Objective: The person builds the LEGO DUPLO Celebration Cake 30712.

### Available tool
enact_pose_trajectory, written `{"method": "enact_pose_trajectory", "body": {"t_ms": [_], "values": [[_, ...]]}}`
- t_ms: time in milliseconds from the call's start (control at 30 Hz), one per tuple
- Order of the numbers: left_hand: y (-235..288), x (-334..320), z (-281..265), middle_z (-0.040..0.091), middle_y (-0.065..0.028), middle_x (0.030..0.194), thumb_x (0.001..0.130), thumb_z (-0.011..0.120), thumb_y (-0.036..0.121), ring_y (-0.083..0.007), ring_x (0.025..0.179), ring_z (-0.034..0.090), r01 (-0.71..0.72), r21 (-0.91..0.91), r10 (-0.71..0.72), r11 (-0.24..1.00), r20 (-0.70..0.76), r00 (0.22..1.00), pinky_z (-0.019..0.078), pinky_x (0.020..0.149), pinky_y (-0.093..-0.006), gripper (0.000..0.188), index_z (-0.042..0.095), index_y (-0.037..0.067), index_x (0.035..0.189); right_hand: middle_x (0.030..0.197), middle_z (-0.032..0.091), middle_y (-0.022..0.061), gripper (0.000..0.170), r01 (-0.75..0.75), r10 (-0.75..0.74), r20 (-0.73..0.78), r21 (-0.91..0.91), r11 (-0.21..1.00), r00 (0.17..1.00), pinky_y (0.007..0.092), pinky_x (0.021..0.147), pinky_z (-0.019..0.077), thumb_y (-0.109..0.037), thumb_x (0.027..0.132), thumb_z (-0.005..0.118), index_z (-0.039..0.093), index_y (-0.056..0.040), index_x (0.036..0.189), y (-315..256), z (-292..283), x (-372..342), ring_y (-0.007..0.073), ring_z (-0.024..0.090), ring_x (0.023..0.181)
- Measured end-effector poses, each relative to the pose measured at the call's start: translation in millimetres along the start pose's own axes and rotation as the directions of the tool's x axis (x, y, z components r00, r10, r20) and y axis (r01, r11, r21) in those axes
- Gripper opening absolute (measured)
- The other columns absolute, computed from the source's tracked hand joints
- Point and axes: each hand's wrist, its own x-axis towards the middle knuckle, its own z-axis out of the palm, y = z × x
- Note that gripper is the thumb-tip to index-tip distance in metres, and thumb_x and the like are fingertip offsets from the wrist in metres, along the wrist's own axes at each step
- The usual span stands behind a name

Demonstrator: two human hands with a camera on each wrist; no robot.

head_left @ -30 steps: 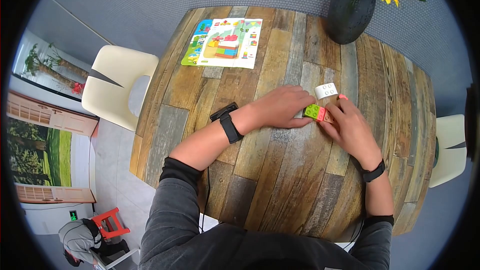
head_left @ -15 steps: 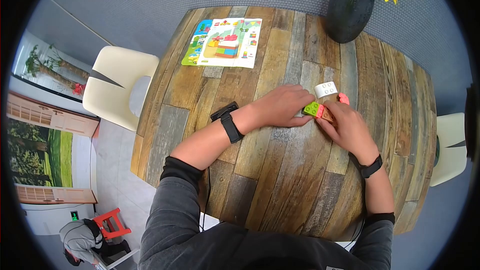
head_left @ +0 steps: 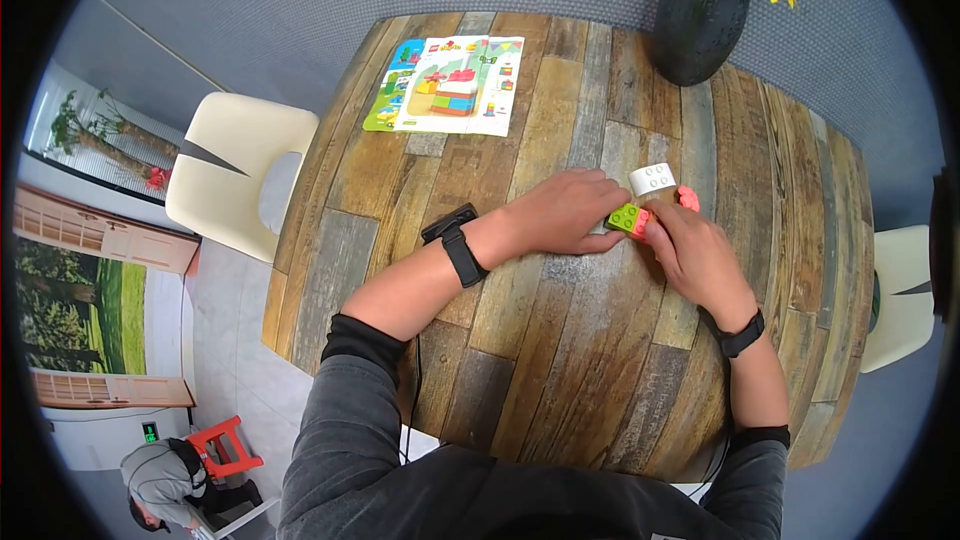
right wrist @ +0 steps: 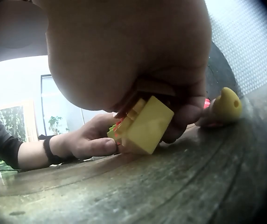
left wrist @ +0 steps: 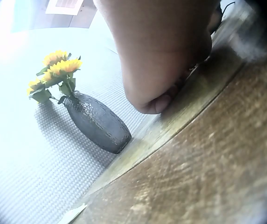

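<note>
In the head view my left hand (head_left: 575, 212) pinches the end of a low row of toy building bricks, at a green brick (head_left: 625, 219). A pink brick (head_left: 640, 227) joins the green one. From the right, my right hand (head_left: 700, 250) bends over the other end, its thumb against the pink. The right wrist view shows a yellow brick (right wrist: 149, 125) at that end, close over the tabletop. Just above it, my right fingers grip a brown brick (right wrist: 154, 87), mostly hidden under them.
A white curved brick (head_left: 652, 179) and a pink piece (head_left: 688, 198) lie just beyond the hands. A rounded yellow piece (right wrist: 229, 106) stands beside the right fingers. Farther off are an instruction leaflet (head_left: 455, 90) and a dark sunflower vase (head_left: 700, 20).
The right thumb has shifted up and left, covering the brown brick that showed beside the pink one. The left hand stays nearly in place. More of the pink piece beyond the right hand is exposed.
</note>
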Motion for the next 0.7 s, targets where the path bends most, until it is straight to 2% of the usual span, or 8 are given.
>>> {"method": "enact_pose_trajectory", "body": {"t_ms": [100, 333, 433, 500, 600, 700], "values": [[-0.1, 0.4, 0.4, 0.066, -0.0127, 0.093, 0.088, 0.077, 0.031, -0.034, 0.091, 0.065, -0.006, 0.001, 0.006, 1.0, -0.008, 1.0, 0.0528, 0.079, -0.0449, 0.036, 0.065, 0.005, 0.11, 0.096, 0.071, 0.0211, 0.03, 0.013, -0.012, 0.006, -0.027, 1.0, 1.0, 0.0523, 0.075, 0.0542, -0.028, 0.106, 0.06, 0.064, -0.0027, 0.12, -2.0, 0.9, 0.3, 0.043, 0.069, 0.087], [0.3, 0.6, 0.8, 0.066, -0.0126, 0.092, 0.088, 0.077, 0.03, -0.034, 0.09, 0.064, -0.017, 0.012, 0.017, 1.0, -0.022, 1.0, 0.0524, 0.078, -0.045, 0.034, 0.064, 0.005, 0.108, 0.095, 0.071, 0.0207, 0.03, 0.008, -0.009, -0.02, -0.021, 1.0, 1.0, 0.0518, 0.074, 0.0548, -0.028, 0.104, 0.061, 0.064, -0.0027, 0.12, -2.1, 4.1, -1.2, 0.0425, 0.069, 0.087], [0.8, 0.5, 1.1, 0.066, -0.0125, 0.092, 0.088, 0.078, 0.03, -0.0338, 0.09, 0.064, -0.018, 0.012, 0.018, 1.0, -0.023, 1.0, 0.0525, 0.078, -0.0449, 0.035, 0.064, 0.005, 0.108, 0.094, 0.071, 0.0209, 0.029, 0.028, -0.031, -0.095, -0.033, 0.999, 0.995, 0.0516, 0.075, 0.055, -0.025, 0.102, 0.064, 0.064, -0.0027, 0.121, -7.1, 4.0, -0.9, 0.0422, 0.07, 0.088], [0.5, 0.0, 2.0, 0.066, -0.0124, 0.091, 0.088, 0.078, 0.029, -0.0338, 0.089, 0.064, -0.024, 0.008, 0.025, 1.0, -0.046, 0.999, 0.0525, 0.077, -0.0448, 0.035, 0.064, 0.005, 0.108, 0.094, 0.071, 0.0212, 0.028, -0.036, 0.036, -0.096, 0.0, 0.999, 0.995, 0.0511, 0.074, 0.0551, -0.023, 0.1, 0.067, 0.064, -0.0026, 0.119, -10.5, 1.1, -0.1, 0.0421, 0.07, 0.087], [0.0, 0.0, 2.1, 0.066, -0.0125, 0.09, 0.088, 0.078, 0.029, -0.0337, 0.089, 0.064, -0.027, 0.004, 0.027, 1.0, -0.048, 0.999, 0.0524, 0.077, -0.0449, 0.035, 0.064, 0.005, 0.109, 0.094, 0.07, 0.0202, 0.026, -0.061, 0.062, -0.074, 0.012, 0.998, 0.995, 0.0504, 0.074, 0.055, -0.021, 0.099, 0.067, 0.064, -0.0032, 0.117, -10.9, -0.5, 0.8, 0.0418, 0.07, 0.086], [1.3, 0.0, 0.1, 0.066, -0.0125, 0.09, 0.089, 0.077, 0.029, -0.0336, 0.089, 0.064, -0.024, 0.013, 0.024, 1.0, -0.05, 0.998, 0.0523, 0.077, -0.0452, 0.034, 0.064, 0.005, 0.108, 0.094, 0.07, 0.019, 0.024, -0.004, 0.005, -0.101, 0.006, 1.0, 0.995, 0.0497, 0.073, 0.0548, -0.021, 0.099, 0.067, 0.064, -0.0037, 0.115, -5.8, 3.0, 1.5, 0.0415, 0.069, 0.085]]}}
